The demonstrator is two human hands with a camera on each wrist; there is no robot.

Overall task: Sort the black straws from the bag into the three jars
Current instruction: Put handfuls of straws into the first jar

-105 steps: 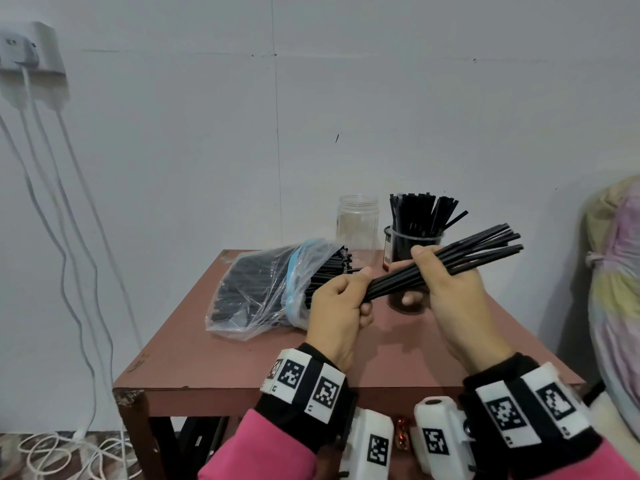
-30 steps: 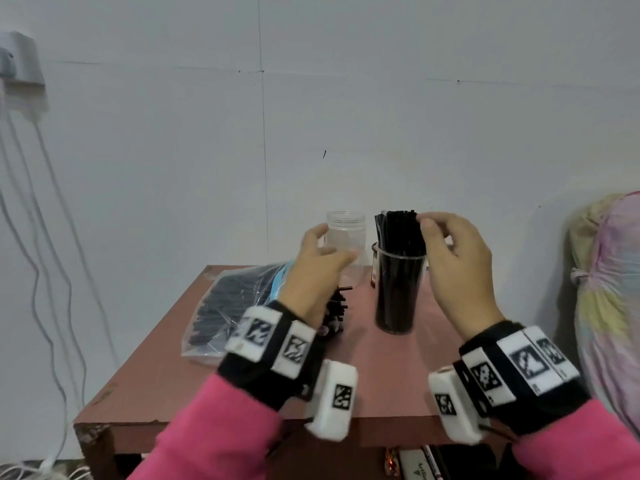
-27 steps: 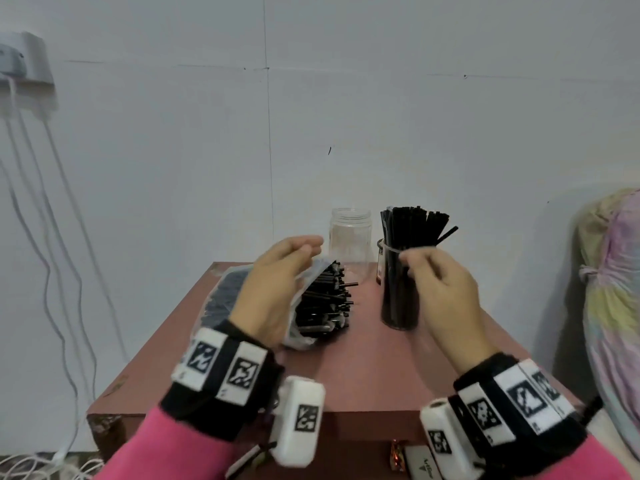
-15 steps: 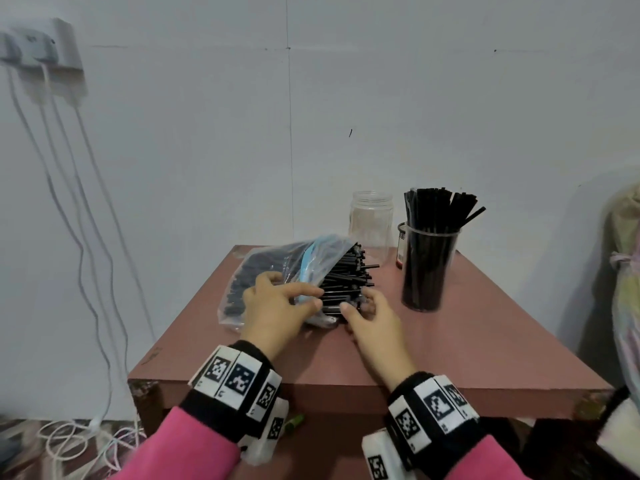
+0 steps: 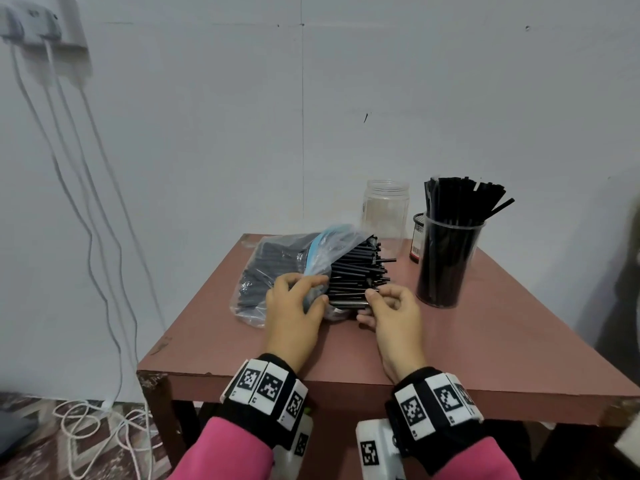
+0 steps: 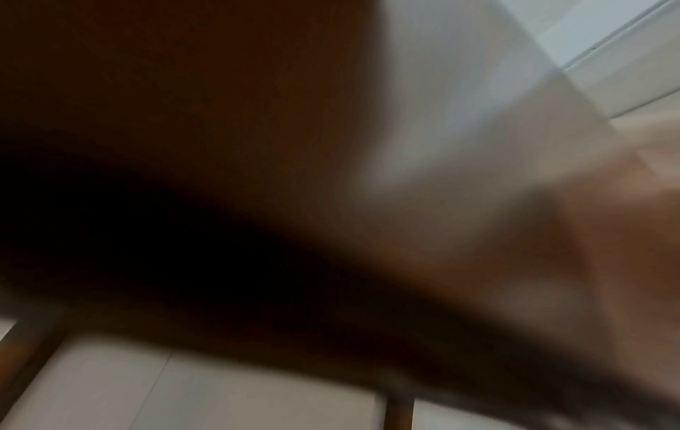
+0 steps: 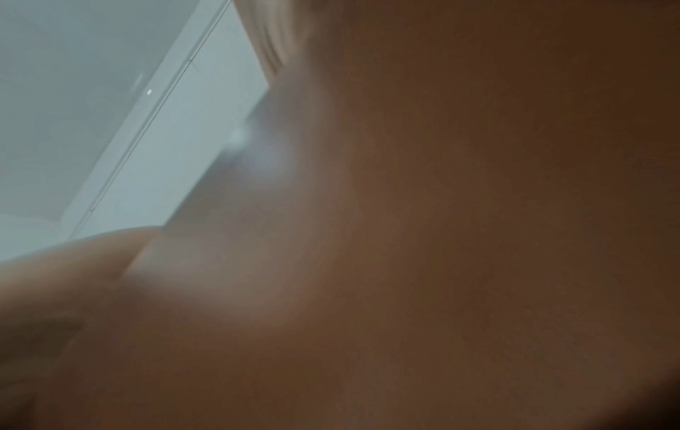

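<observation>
A clear plastic bag [image 5: 273, 271] of black straws lies on its side on the red-brown table [image 5: 485, 341]. The straw ends [image 5: 356, 268] stick out of its mouth toward the right. My left hand [image 5: 317, 291] grips the bag at its mouth, fingers curled over the plastic. My right hand [image 5: 367, 305] pinches the ends of a few of the lowest straws. A clear jar [image 5: 446, 268] packed with upright straws stands to the right. An empty clear jar [image 5: 385, 216] and a dark mesh cup [image 5: 418, 237] stand behind. Both wrist views are blurred and show only skin.
The table stands against a white wall; its front edge [image 5: 346, 386] is close to my wrists. White cables [image 5: 93, 237] hang from a wall socket at the left and coil on the floor. A cloth bundle shows at the far right edge.
Both hands have come down from the full jar to the bag. The left hand now grips the bag's mouth, and the right hand's fingers have closed on the straw ends.
</observation>
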